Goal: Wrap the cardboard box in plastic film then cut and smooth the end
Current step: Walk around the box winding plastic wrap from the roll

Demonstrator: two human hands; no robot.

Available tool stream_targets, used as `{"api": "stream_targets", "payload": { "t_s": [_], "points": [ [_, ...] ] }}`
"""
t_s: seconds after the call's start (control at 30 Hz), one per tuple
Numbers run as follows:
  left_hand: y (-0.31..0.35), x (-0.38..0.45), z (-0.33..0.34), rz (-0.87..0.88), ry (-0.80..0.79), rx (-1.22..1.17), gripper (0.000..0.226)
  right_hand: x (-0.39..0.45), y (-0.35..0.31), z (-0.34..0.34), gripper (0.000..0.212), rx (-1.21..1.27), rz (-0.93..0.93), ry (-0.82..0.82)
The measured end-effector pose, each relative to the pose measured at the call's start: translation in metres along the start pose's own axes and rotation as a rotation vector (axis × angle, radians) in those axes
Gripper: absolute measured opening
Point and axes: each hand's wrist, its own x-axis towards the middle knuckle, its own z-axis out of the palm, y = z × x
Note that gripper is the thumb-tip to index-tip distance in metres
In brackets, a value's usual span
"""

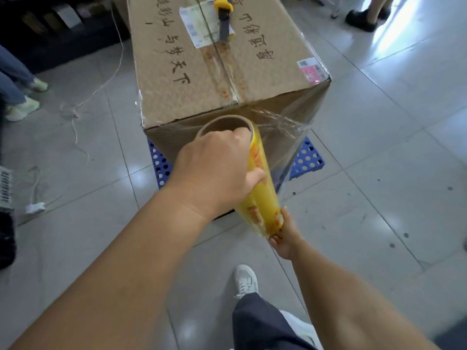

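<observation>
A big cardboard box [202, 72] with handwritten characters stands on a blue perforated stool [307, 159]. Clear plastic film [290, 132] stretches from the box's near right corner to a yellow film roll [262, 188] held upright in front of the box. My left hand [214, 173] grips the roll's top, fingers hooked into the cardboard core. My right hand [284, 233] grips the roll's lower end. A yellow utility knife [224, 16] lies on top of the box, at its far end.
Grey tiled floor all around. A string [101, 82] trails across the floor at left. People's feet [22, 107] stand at left, another person's shoes [361, 18] at top right. My own shoe [246, 280] is below the roll. Dark shelving [58, 26] at top left.
</observation>
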Motion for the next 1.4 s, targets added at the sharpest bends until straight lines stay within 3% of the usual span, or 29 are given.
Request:
{"api": "stream_targets", "payload": {
  "t_s": [0.17,0.43,0.77,1.07,1.4],
  "points": [
    [-0.017,-0.007,-0.007,0.117,-0.026,0.010,0.019,-0.007,0.005,0.016,0.066,0.115,-0.004,0.071],
    [-0.037,-0.020,-0.010,0.258,0.005,0.032,0.020,-0.021,0.038,0.015,0.082,0.278,-0.054,0.155],
    [-0.054,-0.044,-0.019,0.516,0.013,0.012,0.025,-0.044,0.088,0.045,0.073,0.482,-0.127,0.250],
    [-0.087,-0.061,-0.025,0.444,0.042,0.045,0.023,-0.059,0.127,0.081,0.066,0.519,-0.112,0.233],
    [-0.118,-0.082,-0.030,0.381,0.052,0.011,0.025,-0.060,0.161,0.105,0.074,0.536,-0.124,0.237]
  ]
}}
